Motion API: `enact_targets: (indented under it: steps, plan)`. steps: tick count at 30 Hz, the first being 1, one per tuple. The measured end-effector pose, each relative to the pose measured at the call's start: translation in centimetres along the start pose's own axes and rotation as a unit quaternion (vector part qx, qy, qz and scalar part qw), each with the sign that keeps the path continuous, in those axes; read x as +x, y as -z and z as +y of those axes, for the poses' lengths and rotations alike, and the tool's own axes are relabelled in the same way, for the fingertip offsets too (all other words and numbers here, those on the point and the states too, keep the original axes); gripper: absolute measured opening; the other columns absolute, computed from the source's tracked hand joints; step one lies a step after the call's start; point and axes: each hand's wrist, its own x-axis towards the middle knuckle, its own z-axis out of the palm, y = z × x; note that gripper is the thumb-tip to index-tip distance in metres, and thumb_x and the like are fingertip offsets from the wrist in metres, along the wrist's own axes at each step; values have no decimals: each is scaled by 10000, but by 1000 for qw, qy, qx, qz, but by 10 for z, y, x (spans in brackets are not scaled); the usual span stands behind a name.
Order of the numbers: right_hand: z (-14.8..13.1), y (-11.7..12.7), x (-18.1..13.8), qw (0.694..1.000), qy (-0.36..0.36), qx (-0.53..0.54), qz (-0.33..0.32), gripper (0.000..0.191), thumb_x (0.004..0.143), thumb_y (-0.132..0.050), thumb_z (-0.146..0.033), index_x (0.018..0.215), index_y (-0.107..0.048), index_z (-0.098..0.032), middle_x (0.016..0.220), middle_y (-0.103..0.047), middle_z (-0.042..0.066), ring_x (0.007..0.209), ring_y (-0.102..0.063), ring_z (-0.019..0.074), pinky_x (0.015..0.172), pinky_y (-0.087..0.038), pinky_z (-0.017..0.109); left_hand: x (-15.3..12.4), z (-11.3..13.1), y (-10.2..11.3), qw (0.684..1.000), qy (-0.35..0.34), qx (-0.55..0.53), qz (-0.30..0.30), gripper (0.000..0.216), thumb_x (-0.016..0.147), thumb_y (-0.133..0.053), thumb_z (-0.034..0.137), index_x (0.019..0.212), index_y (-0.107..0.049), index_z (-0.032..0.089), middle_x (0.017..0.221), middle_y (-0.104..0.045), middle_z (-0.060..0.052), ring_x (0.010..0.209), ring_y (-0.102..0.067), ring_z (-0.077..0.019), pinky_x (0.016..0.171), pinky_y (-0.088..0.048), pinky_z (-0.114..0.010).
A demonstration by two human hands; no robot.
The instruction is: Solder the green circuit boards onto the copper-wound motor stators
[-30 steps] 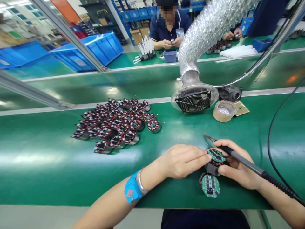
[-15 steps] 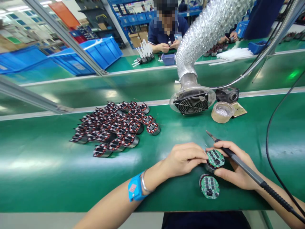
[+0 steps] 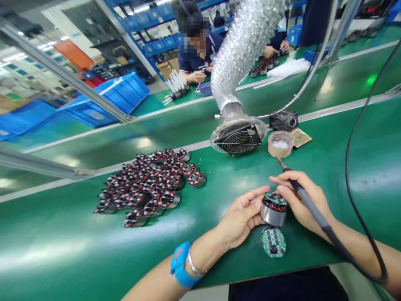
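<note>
My left hand is closed on the left side of a round motor part with a silver metal rim and copper windings. A green circuit board sits tilted on top of that part. My right hand holds a soldering iron across it, while its thumb and fingers touch the board's right edge. The iron's tip points away from me, towards a round tub. Just in front of the held part, another green circuit board lies on the bench; what is under it is mostly hidden.
Many motor parts stand grouped at the left. A fan-fitted fume duct hangs beyond my hands. The tub stands beside a small tin and a dark holder. The iron's black cable loops at right. Co-workers sit opposite.
The held motor part has tilted, so its metal side now faces me. My left hand has moved lower around it, and my right fingers have shifted onto the board. The camera view has turned.
</note>
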Motion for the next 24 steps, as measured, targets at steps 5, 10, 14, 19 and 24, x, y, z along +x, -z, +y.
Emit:
enact_targets:
  steps: [5,10,14,19,24]
  plan:
    - [0,-6,6,993,27,-107,39,164,899,-575,-284,1062,-577,-264,1059,-732,21,801,-730,155,716,-579,252,-8,6,-17,997,41,-57,-16,438,852,-684,337,1226,-582,134,995,-693,-108,812,-734,-221,607,-596,-210]
    - [7,-1,12,997,7,-59,55,188,877,-613,-307,1058,-574,-274,1038,-731,6,754,-733,155,686,-592,262,-6,7,-17,997,37,-72,-1,319,892,-627,270,1140,-578,75,945,-702,-128,808,-741,-221,647,-599,-189]
    - [9,2,11,998,1,3,60,198,872,-629,-315,1053,-564,-269,1038,-731,15,731,-737,152,662,-604,254,-3,5,-16,996,38,-75,31,313,894,-622,271,1127,-555,72,947,-698,-131,821,-740,-228,668,-597,-198]
    - [10,4,6,999,16,0,33,205,876,-629,-324,1059,-558,-265,1054,-732,27,815,-738,168,727,-607,276,-1,8,-8,999,-8,2,39,389,869,-636,419,1101,-505,134,947,-652,-83,815,-715,-216,689,-591,-276]
    - [14,15,-1,999,26,-46,14,218,874,-629,-324,1073,-558,-272,1080,-725,21,852,-734,170,756,-597,280,-9,10,20,894,-176,411,13,533,776,-744,265,1222,-459,212,1145,-574,-88,1016,-615,-234,943,-496,-430]
